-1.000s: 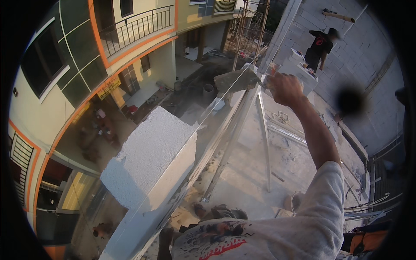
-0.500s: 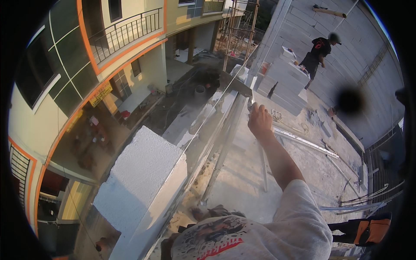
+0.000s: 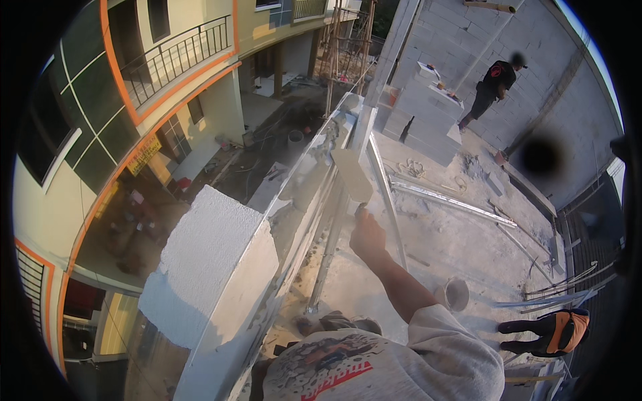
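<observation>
Right hand (image 3: 369, 237) grips flat, grey metal trowel (image 3: 351, 175); left hand unseen. Advisable: steady wrist, clearing white rectangular block (image 3: 208, 244).

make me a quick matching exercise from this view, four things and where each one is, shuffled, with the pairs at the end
Things
1. trowel
2. white block
3. grey bucket
4. balcony railing

Places
A. on the floor, beside the right forearm
B. on the building at upper left
C. in the right hand
D. on top of the low wall

Pairs: 1-C, 2-D, 3-A, 4-B
</observation>
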`<state>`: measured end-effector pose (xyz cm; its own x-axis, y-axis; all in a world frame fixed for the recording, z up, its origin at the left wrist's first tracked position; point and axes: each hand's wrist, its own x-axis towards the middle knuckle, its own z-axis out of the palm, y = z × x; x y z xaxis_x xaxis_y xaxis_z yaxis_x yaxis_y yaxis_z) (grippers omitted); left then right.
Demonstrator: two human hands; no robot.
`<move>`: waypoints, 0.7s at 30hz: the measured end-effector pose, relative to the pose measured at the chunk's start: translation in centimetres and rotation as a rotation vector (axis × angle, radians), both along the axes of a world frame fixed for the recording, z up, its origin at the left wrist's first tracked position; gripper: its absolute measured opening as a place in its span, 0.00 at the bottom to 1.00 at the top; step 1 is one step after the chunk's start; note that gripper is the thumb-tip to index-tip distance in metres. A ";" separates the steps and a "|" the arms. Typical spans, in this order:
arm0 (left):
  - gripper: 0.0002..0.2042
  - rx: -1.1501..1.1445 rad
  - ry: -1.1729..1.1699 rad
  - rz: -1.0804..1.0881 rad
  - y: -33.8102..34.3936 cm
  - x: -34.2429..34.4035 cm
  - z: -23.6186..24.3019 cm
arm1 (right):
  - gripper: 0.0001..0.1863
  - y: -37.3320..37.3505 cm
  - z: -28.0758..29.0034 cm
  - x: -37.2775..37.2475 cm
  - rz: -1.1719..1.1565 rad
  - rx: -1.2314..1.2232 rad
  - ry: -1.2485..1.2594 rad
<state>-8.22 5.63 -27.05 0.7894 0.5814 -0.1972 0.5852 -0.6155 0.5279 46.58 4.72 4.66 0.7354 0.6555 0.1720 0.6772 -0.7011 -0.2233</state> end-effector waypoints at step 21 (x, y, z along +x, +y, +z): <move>0.15 -0.012 0.020 0.083 -2.0 -1.3 1.1 | 0.11 23.1 16.1 16.5 -0.046 1.065 1.131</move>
<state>-9.56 3.64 -25.94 0.7345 0.6422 -0.2193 0.6442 -0.5582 0.5228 63.13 27.82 20.76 0.8140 0.5700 -0.1116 -0.1989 0.0930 -0.9756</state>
